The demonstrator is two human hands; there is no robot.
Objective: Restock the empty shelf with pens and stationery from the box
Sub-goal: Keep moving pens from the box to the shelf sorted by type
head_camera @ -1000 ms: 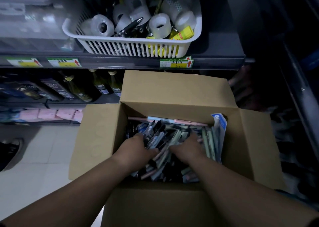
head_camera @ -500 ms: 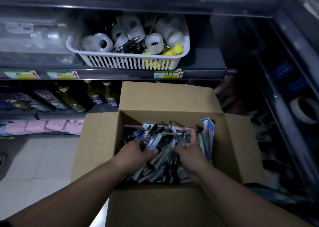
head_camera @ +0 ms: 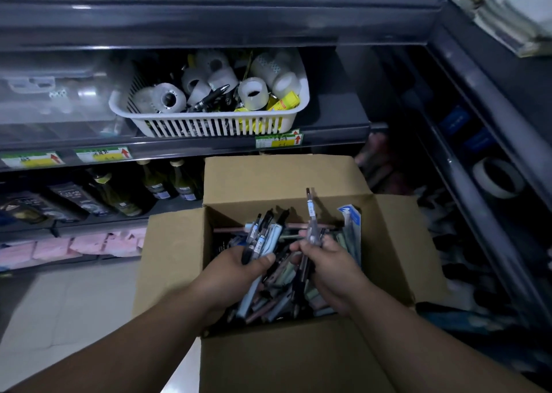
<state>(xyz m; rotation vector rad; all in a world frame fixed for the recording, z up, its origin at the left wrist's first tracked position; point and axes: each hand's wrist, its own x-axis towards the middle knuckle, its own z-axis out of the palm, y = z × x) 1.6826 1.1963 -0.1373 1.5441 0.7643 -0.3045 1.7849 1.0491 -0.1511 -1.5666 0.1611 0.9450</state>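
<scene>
In the head view, both hands are down in the open cardboard box [head_camera: 277,177]. The left hand [head_camera: 236,270] grips a bundle of pens [head_camera: 263,234] with the thumb laid across the barrels. Their ends fan up and away from its fingers. The right hand [head_camera: 328,270] is clenched round a smaller clutch, and one tall pen [head_camera: 310,213] sticks up well above its knuckles. The loose pens [head_camera: 277,300] lie heaped under and between the two hands. A blue-and-white packet [head_camera: 351,222] stands against the box wall just right of the right hand.

The pens look light and stiff, with smooth plastic barrels that would likely slide past one another in a loose hold. A bundle is probably best taken round the middle of the barrels, with the thumb pinning it, not by the caps or clips. The tall pen looks the likeliest to slip, since it is held low on its length.

Above and beyond the hands sits a white basket [head_camera: 215,123] of tape rolls [head_camera: 168,98]. A bare stretch of shelf [head_camera: 334,105] lies up past the right hand.
</scene>
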